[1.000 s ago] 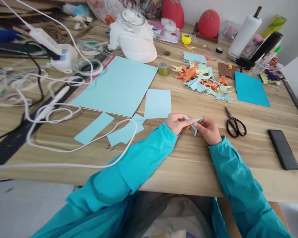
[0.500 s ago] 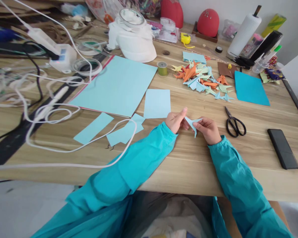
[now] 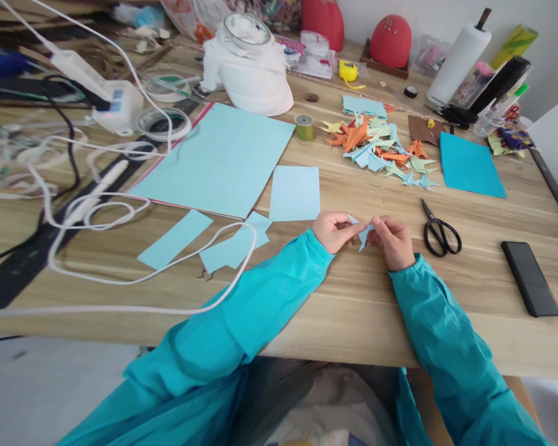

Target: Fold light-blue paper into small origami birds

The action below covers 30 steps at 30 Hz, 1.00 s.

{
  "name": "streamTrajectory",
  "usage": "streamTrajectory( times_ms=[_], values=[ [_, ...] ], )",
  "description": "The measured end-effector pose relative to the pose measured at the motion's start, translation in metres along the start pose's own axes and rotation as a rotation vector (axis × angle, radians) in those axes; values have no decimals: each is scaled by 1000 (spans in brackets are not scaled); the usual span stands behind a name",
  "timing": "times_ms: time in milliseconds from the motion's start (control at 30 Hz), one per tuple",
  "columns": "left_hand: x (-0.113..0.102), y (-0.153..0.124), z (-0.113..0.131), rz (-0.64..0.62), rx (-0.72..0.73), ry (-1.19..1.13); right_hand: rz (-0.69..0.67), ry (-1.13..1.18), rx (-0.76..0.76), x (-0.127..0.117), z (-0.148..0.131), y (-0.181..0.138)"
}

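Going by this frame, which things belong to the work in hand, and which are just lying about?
Seems to belong:
- folded blue paper, held by the left hand and right hand
- pile of folded paper shapes
- pale blue square
- scissors, possibly

Seems just lying about:
- black phone
- white cable
- yellow tape measure
- white cap

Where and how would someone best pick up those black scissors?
Probably by the handle loops of the scissors, with the right hand coming from the near side: the loops lie there, the blades point away. That hand is closer, though it pinches folded blue paper.
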<state>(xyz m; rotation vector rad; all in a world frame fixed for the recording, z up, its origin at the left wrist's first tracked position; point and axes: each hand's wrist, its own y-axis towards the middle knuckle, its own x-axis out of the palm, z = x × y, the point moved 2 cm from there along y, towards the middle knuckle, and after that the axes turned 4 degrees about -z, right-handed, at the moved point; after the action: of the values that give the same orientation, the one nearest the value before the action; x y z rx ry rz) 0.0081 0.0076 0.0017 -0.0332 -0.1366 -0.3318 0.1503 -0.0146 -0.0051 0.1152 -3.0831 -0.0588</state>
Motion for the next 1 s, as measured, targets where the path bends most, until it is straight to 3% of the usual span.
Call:
streamTrajectory(
  times_ms=[367,600,700,833,1000],
  values=[
    [2,1,-2,-65,-91,1,45,-139,1,3,-11,-2],
    [3,-4,6,2,-71,64,25,-135,-1,6,-13,-4],
    [3,-4,7,24,-48,57,-33,-113,19,8,-12,-4],
    [2,-3,6,48,-20,6,-174,-251,12,10,-9,-4],
    [2,-4,8,37,-62,-31,-247,-362,-30,10,-8,-6]
  ],
)
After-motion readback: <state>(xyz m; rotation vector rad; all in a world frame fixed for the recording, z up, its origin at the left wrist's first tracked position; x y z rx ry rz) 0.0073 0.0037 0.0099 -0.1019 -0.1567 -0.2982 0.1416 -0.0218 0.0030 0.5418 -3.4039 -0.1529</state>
